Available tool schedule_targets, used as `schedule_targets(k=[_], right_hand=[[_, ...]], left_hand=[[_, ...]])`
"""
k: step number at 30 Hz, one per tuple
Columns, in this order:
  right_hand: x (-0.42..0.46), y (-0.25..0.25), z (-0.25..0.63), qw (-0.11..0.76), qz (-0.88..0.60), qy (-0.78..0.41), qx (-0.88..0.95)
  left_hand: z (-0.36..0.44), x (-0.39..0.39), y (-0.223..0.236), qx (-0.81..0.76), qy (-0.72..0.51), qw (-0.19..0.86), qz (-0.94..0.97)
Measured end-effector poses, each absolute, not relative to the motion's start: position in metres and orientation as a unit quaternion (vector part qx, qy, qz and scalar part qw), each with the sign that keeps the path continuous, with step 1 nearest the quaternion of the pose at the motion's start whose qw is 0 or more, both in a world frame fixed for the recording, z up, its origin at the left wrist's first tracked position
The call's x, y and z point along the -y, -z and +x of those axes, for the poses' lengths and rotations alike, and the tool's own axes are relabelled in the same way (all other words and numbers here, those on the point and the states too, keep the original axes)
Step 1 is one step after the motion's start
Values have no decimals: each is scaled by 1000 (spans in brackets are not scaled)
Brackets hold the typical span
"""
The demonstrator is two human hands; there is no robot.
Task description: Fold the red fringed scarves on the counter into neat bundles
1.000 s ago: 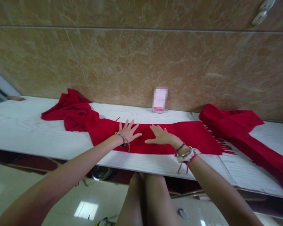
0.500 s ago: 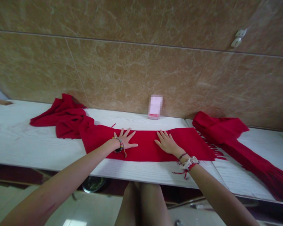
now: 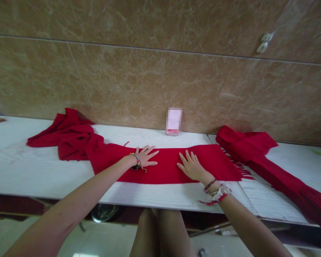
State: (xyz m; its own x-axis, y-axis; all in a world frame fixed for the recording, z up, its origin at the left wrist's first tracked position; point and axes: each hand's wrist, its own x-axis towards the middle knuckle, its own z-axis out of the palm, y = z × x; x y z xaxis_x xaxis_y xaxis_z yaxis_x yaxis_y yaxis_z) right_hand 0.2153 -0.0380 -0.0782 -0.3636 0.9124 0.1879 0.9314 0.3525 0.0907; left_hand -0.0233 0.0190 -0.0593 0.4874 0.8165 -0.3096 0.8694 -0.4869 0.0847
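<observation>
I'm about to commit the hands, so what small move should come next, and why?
I'd probably slide the left hand gently toward the bunched end of the red scarf, with the right hand kept flat on it as an anchor. The middle lies smooth between the spread hands, while the cloth beyond the left wrist is heaped and creased.

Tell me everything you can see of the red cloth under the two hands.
The red cloth looks like soft woven fabric. It lies flat along the white surface, its fringed right end beside another red cloth. Leftward it runs into a crumpled heap, seemingly its own other part. The left hand and right hand rest on it, fingers spread.
</observation>
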Motion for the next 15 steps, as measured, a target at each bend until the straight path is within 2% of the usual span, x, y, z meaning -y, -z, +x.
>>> schedule_targets(k=[4, 9, 15], right_hand=[[40, 65, 224, 68, -563, 86, 819], [72, 48, 184, 80, -422, 19, 903], [87, 43, 150, 35, -344, 68, 936]], left_hand=[[-24, -18, 58, -500, 111, 117, 851], [-23, -39, 45, -476, 63, 102, 871], [-18, -72, 35, -470, 48, 189, 861]])
